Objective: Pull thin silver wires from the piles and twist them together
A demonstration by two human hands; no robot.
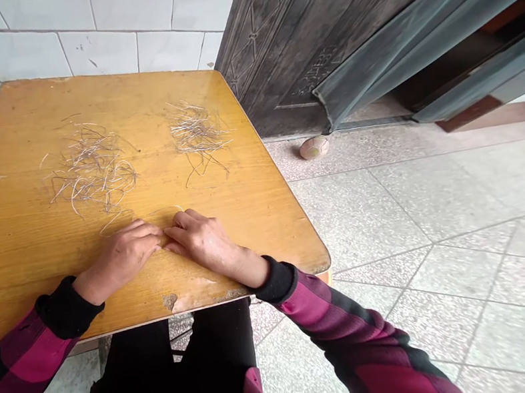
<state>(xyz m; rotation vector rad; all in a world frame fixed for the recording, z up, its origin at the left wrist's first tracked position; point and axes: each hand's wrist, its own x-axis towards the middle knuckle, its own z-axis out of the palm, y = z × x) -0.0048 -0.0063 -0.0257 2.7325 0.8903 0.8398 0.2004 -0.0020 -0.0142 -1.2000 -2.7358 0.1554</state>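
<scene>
Two loose tangles of thin silvery wire lie on a yellow wood-grain tabletop point(17, 219). The larger tangle point(92, 169) is on the left, and the smaller point(198, 133) is to its right. My left hand point(120, 255) and my right hand point(204, 240) rest on the table just below them, with fingers curled and fingertips meeting. A few stray strands point(115, 221) lie just above my left hand. I cannot tell whether my fingertips pinch a fine strand.
The table's far side stands against a white tile wall point(99, 49), and a dark metal door point(297, 48) rises to the right. A small worn ball point(313, 147) lies by the door on the stone-tiled floor point(438, 301). The table's near edge is chipped.
</scene>
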